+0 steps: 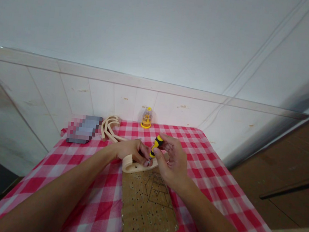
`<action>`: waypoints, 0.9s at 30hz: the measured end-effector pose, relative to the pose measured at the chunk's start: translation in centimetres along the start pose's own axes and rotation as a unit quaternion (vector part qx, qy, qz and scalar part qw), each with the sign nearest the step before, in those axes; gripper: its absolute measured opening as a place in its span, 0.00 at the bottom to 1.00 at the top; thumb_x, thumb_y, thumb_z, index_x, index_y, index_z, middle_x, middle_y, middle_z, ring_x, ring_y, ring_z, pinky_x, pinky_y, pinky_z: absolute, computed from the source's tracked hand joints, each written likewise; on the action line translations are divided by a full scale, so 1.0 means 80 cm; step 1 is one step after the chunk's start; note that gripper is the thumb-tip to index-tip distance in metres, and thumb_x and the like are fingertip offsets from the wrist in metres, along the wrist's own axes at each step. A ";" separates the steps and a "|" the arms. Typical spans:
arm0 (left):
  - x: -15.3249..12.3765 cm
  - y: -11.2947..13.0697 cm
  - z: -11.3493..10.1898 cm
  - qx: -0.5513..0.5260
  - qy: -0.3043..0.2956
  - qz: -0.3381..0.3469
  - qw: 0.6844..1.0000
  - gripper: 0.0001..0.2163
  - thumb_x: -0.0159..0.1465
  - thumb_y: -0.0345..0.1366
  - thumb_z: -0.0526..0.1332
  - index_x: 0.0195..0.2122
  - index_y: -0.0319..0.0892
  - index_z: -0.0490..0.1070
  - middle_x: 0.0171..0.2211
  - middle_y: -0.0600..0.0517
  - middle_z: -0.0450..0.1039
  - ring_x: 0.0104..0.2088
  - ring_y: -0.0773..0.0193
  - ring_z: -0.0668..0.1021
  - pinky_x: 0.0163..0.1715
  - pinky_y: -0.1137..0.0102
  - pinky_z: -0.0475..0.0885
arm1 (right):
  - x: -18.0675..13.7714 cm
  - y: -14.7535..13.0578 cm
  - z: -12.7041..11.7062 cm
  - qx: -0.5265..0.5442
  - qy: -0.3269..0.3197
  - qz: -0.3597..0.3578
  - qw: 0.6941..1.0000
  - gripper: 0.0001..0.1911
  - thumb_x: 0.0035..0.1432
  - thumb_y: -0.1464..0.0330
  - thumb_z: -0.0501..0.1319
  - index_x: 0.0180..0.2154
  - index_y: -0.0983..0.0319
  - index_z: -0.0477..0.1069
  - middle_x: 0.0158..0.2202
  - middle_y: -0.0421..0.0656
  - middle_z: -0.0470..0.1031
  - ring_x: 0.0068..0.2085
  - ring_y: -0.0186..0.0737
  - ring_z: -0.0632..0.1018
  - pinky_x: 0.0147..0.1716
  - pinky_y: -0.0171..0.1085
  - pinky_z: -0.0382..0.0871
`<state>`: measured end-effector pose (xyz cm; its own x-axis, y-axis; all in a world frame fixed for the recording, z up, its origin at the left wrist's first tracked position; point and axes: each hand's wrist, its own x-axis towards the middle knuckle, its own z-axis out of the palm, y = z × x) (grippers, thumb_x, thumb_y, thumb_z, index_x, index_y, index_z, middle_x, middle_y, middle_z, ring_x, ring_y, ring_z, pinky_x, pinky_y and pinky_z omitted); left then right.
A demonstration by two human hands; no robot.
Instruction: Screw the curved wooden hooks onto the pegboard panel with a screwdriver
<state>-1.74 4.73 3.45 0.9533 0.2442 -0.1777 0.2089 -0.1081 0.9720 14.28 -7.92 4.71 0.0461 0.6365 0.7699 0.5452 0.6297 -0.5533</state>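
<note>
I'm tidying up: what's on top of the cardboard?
A curved wooden piece lies over the far end of the cardboard; drawn lines and dark spots show nearer. The left hand hides part of the wood; cardboard beneath it cannot be seen.

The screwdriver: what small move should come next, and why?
Probably a gentle turn of the screwdriver: the right hand grips it, it slants down toward the curved wooden piece, and the left hand is close by its tip. Any screw there is too small to make out.
</note>
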 end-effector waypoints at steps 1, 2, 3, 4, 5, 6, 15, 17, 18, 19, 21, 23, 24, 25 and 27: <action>0.000 0.000 0.000 0.001 0.001 0.001 1.000 0.13 0.51 0.44 0.76 0.31 0.41 0.84 0.28 0.53 0.78 0.30 0.66 0.72 0.35 0.71 0.66 | 0.000 0.001 0.001 -0.005 0.003 -0.001 1.000 0.22 0.65 0.71 0.63 0.59 0.51 0.67 0.47 0.46 0.78 0.42 0.43 0.82 0.42 0.45 0.79; 0.000 -0.001 0.000 0.000 0.002 0.004 1.000 0.13 0.50 0.44 0.76 0.31 0.41 0.83 0.28 0.53 0.78 0.30 0.66 0.72 0.35 0.72 0.66 | 0.000 0.002 0.001 -0.009 0.006 -0.001 1.000 0.23 0.64 0.71 0.64 0.58 0.51 0.67 0.46 0.46 0.78 0.42 0.42 0.82 0.41 0.44 0.79; 0.000 -0.001 0.000 -0.002 0.004 0.007 1.000 0.13 0.50 0.44 0.76 0.31 0.41 0.83 0.28 0.53 0.78 0.30 0.66 0.72 0.35 0.72 0.66 | 0.000 0.003 0.002 -0.012 0.010 -0.001 1.000 0.23 0.64 0.71 0.64 0.58 0.51 0.68 0.46 0.46 0.78 0.41 0.42 0.82 0.41 0.44 0.80; 0.001 -0.002 0.000 -0.004 0.005 0.009 1.000 0.13 0.50 0.44 0.76 0.31 0.40 0.83 0.28 0.54 0.78 0.30 0.67 0.72 0.34 0.72 0.66 | 0.000 0.004 0.003 -0.016 0.013 -0.003 1.000 0.23 0.63 0.71 0.65 0.58 0.52 0.68 0.47 0.46 0.78 0.41 0.42 0.81 0.40 0.44 0.80; 0.001 -0.003 0.000 -0.006 0.006 0.009 1.000 0.13 0.50 0.44 0.76 0.31 0.40 0.83 0.28 0.54 0.78 0.29 0.67 0.72 0.34 0.72 0.66 | -0.001 0.005 0.004 -0.020 0.017 -0.005 1.000 0.23 0.63 0.71 0.66 0.58 0.52 0.68 0.47 0.46 0.79 0.41 0.42 0.81 0.40 0.44 0.80; 0.002 -0.005 0.000 -0.009 0.006 0.009 1.000 0.14 0.50 0.45 0.76 0.31 0.40 0.83 0.28 0.54 0.78 0.29 0.67 0.72 0.34 0.72 0.66 | -0.001 0.006 0.005 -0.025 0.019 -0.007 0.999 0.23 0.63 0.71 0.66 0.58 0.52 0.68 0.47 0.46 0.79 0.40 0.42 0.81 0.40 0.44 0.80; 0.002 -0.007 0.000 -0.013 0.008 0.001 1.000 0.14 0.50 0.45 0.76 0.30 0.39 0.83 0.25 0.55 0.76 0.26 0.69 0.69 0.30 0.73 0.63 | 0.000 0.001 0.004 -0.030 0.030 -0.029 0.999 0.21 0.65 0.70 0.64 0.58 0.52 0.68 0.45 0.45 0.79 0.39 0.41 0.82 0.39 0.42 0.80; 0.002 -0.007 0.001 -0.022 0.005 0.006 1.000 0.15 0.50 0.46 0.76 0.29 0.39 0.83 0.25 0.55 0.75 0.26 0.69 0.69 0.28 0.74 0.62 | 0.000 -0.002 0.002 -0.018 0.017 -0.029 0.999 0.21 0.67 0.71 0.61 0.59 0.53 0.66 0.48 0.47 0.78 0.42 0.42 0.82 0.41 0.42 0.80; 0.002 -0.006 0.001 -0.026 0.005 0.009 1.000 0.15 0.50 0.46 0.76 0.29 0.39 0.83 0.26 0.55 0.76 0.26 0.69 0.69 0.28 0.74 0.62 | -0.001 -0.003 0.001 -0.010 0.013 -0.026 1.000 0.20 0.68 0.71 0.59 0.60 0.54 0.66 0.49 0.48 0.78 0.44 0.42 0.82 0.42 0.43 0.80; 0.002 -0.006 0.002 -0.027 0.006 0.012 1.000 0.15 0.49 0.46 0.76 0.30 0.39 0.83 0.26 0.54 0.76 0.27 0.69 0.69 0.29 0.74 0.62 | -0.001 -0.004 0.001 -0.002 0.008 -0.023 1.000 0.20 0.68 0.71 0.58 0.60 0.54 0.65 0.50 0.48 0.78 0.45 0.43 0.83 0.43 0.43 0.80; 0.002 -0.006 0.003 -0.021 0.005 0.014 1.000 0.14 0.50 0.45 0.76 0.29 0.39 0.83 0.25 0.55 0.75 0.27 0.69 0.69 0.30 0.74 0.63 | -0.002 -0.004 0.001 0.010 0.002 -0.017 1.000 0.20 0.69 0.71 0.57 0.61 0.54 0.65 0.50 0.48 0.78 0.46 0.43 0.83 0.44 0.43 0.81; 0.002 -0.006 0.004 -0.019 0.009 0.016 1.000 0.14 0.50 0.45 0.76 0.28 0.39 0.82 0.24 0.55 0.75 0.26 0.69 0.68 0.30 0.73 0.63 | -0.003 -0.003 0.002 0.015 0.001 -0.014 1.000 0.21 0.69 0.72 0.58 0.61 0.54 0.65 0.50 0.48 0.78 0.46 0.43 0.83 0.44 0.43 0.81; 0.002 -0.005 0.004 -0.021 0.011 0.015 1.000 0.14 0.50 0.45 0.76 0.28 0.39 0.82 0.24 0.55 0.74 0.25 0.69 0.67 0.30 0.73 0.62 | -0.003 -0.002 0.003 0.015 0.004 -0.014 1.000 0.21 0.68 0.72 0.58 0.61 0.53 0.65 0.50 0.48 0.78 0.46 0.43 0.83 0.44 0.43 0.81; 0.002 -0.005 0.004 -0.022 0.012 0.013 1.000 0.14 0.50 0.45 0.76 0.28 0.39 0.82 0.24 0.56 0.74 0.25 0.70 0.67 0.30 0.73 0.62 | -0.003 -0.001 0.003 0.014 0.008 -0.013 1.000 0.21 0.68 0.72 0.58 0.61 0.53 0.65 0.50 0.48 0.79 0.45 0.42 0.83 0.44 0.43 0.81; 0.001 -0.003 0.005 -0.019 0.015 0.010 1.000 0.14 0.50 0.45 0.76 0.28 0.39 0.82 0.23 0.56 0.73 0.25 0.70 0.66 0.29 0.73 0.61 | -0.003 0.002 0.004 0.009 0.018 -0.009 1.000 0.22 0.67 0.72 0.59 0.60 0.53 0.66 0.49 0.47 0.79 0.44 0.42 0.83 0.44 0.42 0.81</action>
<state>-1.63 4.40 3.11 0.9500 0.2716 -0.1542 0.1810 -0.0764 0.9805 14.05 -7.84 4.33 0.0664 0.6094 0.7901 0.5317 0.6484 -0.5449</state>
